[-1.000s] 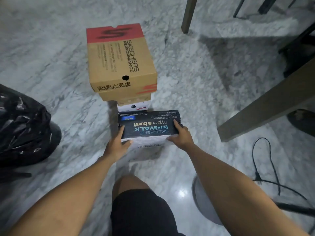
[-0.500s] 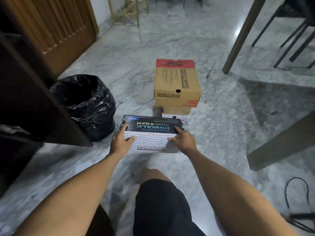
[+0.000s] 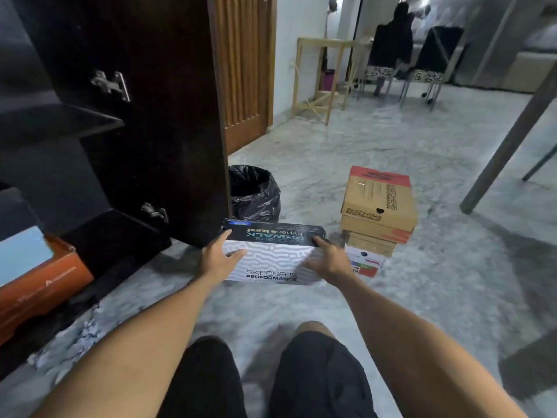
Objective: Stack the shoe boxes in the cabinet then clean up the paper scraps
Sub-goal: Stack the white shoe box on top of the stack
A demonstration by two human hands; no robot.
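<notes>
I hold a black-lidded, white-patterned Skechers shoe box (image 3: 272,260) off the floor in front of me. My left hand (image 3: 218,257) grips its left end and my right hand (image 3: 327,259) grips its right end. To the right stands a pile of shoe boxes: a brown Skechers box (image 3: 379,203) with a red lid on top, another brown box under it, and a white box (image 3: 366,262) at the bottom. The dark cabinet (image 3: 54,122) stands open at left, its door (image 3: 156,116) swung out. An orange shoe box (image 3: 36,285) with a blue lid lies in its lower part.
A bin lined with a black bag (image 3: 254,193) sits just behind the cabinet door. A table leg (image 3: 509,140) slants at right. Chairs (image 3: 388,55) and a wooden stand (image 3: 319,73) are far back on the marble floor (image 3: 346,140). My knees are below.
My view has swung left and up, bringing the open cabinet and orange box into sight. The box in my hands has moved left, away from the pile.
</notes>
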